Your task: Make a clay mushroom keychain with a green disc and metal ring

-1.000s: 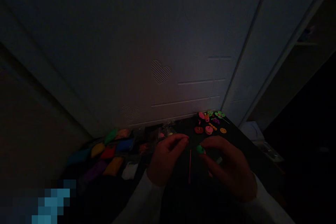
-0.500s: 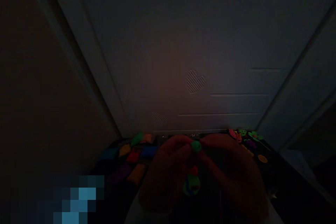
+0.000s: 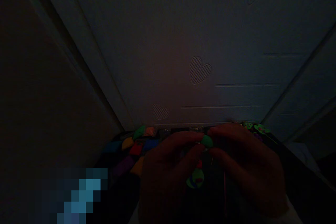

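In the dim head view a small green lump, which looks like modelling clay [image 3: 207, 141], sits between the fingertips of both hands. My left hand [image 3: 168, 171] pinches it from the left with thumb and fingers. From the right, my right hand [image 3: 253, 168] closes its thumb and fingertips on the same lump. Below them on the dark surface lies a light green rounded piece [image 3: 196, 179] with blue and red parts. A thin reddish stick [image 3: 225, 196] lies beside it, under my right hand. Darkness hides finer detail.
Several coloured packets or blocks, among them a purple one [image 3: 124, 165] and a red one [image 3: 136, 148], lie at left. Green flower-like shapes [image 3: 261, 129] lie at far right. A pale panel with an embossed heart [image 3: 200, 70] rises behind the dark surface.
Both hands and the green lump have shifted right and slightly up in view, and the hands sit a little wider. The lump looks less round. The camera view has shifted too.
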`<state>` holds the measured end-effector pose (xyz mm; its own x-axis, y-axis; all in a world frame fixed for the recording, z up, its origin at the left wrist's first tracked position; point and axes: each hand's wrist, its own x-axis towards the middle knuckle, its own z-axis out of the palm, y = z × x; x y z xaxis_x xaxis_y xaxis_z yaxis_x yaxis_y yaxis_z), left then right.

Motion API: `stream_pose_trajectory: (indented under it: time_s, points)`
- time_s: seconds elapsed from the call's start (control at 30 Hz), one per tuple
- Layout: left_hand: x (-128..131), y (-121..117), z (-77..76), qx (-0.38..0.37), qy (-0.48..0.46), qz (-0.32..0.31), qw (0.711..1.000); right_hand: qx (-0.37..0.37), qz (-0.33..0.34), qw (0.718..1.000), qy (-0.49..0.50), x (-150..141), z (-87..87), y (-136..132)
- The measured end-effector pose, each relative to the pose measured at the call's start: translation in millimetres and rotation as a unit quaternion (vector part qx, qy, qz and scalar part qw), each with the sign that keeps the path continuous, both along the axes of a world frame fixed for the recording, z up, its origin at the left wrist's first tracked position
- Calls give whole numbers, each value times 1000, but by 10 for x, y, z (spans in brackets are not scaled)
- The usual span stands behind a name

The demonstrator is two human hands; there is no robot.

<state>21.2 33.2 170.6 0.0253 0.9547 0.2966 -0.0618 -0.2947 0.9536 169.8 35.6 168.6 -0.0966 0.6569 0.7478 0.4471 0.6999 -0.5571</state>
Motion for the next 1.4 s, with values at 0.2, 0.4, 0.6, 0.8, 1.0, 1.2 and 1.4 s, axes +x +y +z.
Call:
stream_pose_trajectory:
  time_s: [0.2, 0.4, 0.6, 0.8, 1.0, 1.2, 1.4]
  points:
    - [-21, -24, 27, 28, 34, 14, 999, 1, 21, 1000, -22, 32, 23, -14]
    - [-10, 14, -14, 9, -38, -43, 998, -7, 16, 1000, 9, 3, 18, -30]
    - [18, 38, -61, 23, -129, -85, 988, -8, 0, 999, 43, -47, 8, -66]
    - [36, 59, -81, 35, -132, -82, 987, 33, -33, 999, 7, -45, 30, -97]
    - [44, 62, -91, 55, -128, -67, 988, 15, -29, 999, -7, -30, 51, -74]
    - [42, 65, -69, 27, -130, -74, 988, -6, -22, 1000, -4, -24, 43, -77]
    - [-9, 81, -63, 46, -83, -84, 992, -25, 12, 1000, -2, 11, 69, -77]
